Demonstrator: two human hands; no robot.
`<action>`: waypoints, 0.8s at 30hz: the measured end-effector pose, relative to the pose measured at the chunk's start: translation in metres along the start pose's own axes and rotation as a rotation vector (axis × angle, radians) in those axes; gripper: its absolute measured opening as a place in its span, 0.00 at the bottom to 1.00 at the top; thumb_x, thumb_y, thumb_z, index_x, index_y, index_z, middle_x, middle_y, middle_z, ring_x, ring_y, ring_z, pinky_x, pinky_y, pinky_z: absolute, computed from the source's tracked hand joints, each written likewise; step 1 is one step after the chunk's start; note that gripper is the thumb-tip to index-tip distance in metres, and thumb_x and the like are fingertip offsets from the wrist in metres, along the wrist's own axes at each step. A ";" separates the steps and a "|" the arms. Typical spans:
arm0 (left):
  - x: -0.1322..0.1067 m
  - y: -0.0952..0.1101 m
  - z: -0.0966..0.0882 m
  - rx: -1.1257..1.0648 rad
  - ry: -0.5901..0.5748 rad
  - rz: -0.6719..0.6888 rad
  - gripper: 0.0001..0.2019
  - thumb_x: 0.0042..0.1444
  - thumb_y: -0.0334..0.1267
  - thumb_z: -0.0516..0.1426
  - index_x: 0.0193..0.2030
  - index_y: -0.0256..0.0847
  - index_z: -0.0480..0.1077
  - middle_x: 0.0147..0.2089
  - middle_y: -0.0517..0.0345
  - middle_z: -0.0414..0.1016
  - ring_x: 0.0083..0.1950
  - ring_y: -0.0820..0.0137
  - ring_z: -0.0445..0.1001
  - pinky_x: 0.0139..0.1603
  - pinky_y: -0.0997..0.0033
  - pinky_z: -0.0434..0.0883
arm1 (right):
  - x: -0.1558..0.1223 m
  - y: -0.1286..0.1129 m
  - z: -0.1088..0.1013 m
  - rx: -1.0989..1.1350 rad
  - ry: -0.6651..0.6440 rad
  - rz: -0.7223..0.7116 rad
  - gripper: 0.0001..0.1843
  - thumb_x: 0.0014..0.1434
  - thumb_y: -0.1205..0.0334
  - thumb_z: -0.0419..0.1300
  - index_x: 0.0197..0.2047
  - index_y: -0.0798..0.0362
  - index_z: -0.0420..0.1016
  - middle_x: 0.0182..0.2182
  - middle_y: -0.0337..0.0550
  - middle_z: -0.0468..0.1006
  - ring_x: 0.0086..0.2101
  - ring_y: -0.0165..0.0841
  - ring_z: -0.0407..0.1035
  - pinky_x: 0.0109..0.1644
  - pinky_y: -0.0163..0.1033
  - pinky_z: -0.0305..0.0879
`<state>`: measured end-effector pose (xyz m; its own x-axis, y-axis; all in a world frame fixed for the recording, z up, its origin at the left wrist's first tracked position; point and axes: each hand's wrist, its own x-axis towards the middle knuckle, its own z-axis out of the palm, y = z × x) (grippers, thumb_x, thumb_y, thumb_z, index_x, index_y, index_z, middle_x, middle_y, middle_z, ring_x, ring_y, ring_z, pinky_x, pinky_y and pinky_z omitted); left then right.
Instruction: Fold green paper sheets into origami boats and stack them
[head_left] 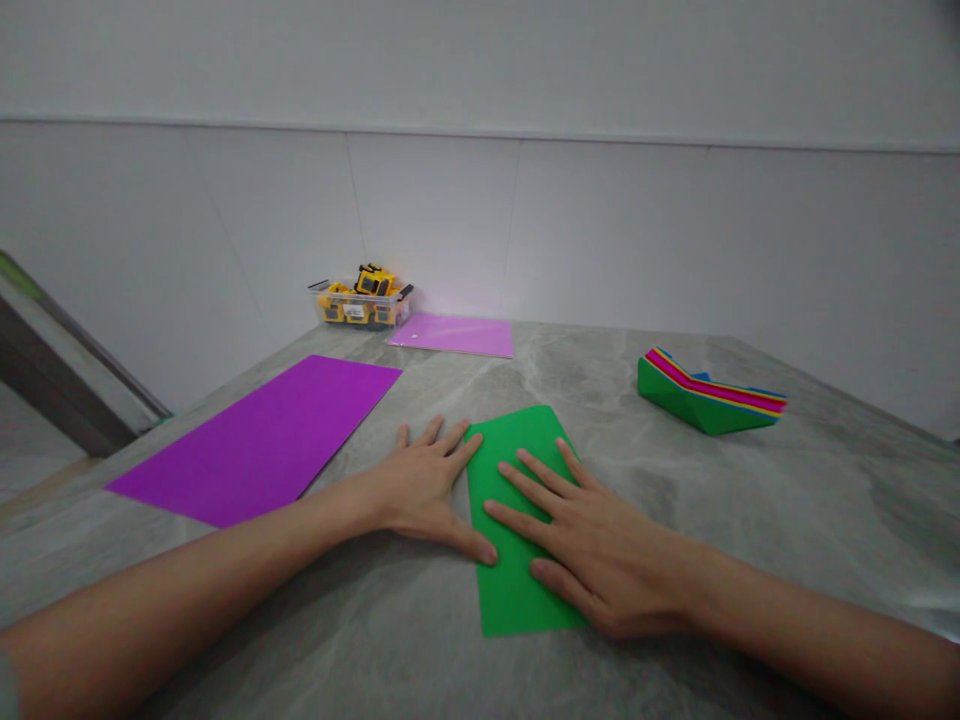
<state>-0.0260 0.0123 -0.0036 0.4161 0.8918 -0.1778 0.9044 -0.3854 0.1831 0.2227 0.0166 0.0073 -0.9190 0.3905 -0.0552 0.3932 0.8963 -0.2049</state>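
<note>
A green sheet of paper (517, 440), folded into a narrow strip, lies flat on the grey marble table (675, 480) right in front of me. My right hand (581, 535) rests flat on the strip with its fingers spread. My left hand (431, 485) lies flat on the table at the strip's left edge, thumb and fingertips touching the paper. Both hands are open and hold nothing.
A large purple sheet (262, 435) lies to the left. A lighter violet sheet (454, 333) is farther back, beside a clear box of yellow toy vehicles (361, 298) at the wall. A stack of folded coloured paper shapes (701, 395) sits at the right.
</note>
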 end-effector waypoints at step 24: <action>0.030 0.048 -0.015 0.255 -0.323 0.034 0.74 0.30 0.75 0.57 0.71 0.22 0.29 0.70 0.26 0.18 0.70 0.37 0.20 0.63 0.28 0.33 | 0.001 0.002 0.002 0.005 -0.004 -0.045 0.34 0.65 0.45 0.50 0.71 0.40 0.47 0.70 0.52 0.40 0.67 0.58 0.36 0.63 0.74 0.32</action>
<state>0.0281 0.0240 0.0144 0.4180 0.7729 -0.4774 0.8672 -0.4961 -0.0438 0.2230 0.0183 0.0053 -0.9357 0.3493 -0.0494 0.3516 0.9118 -0.2122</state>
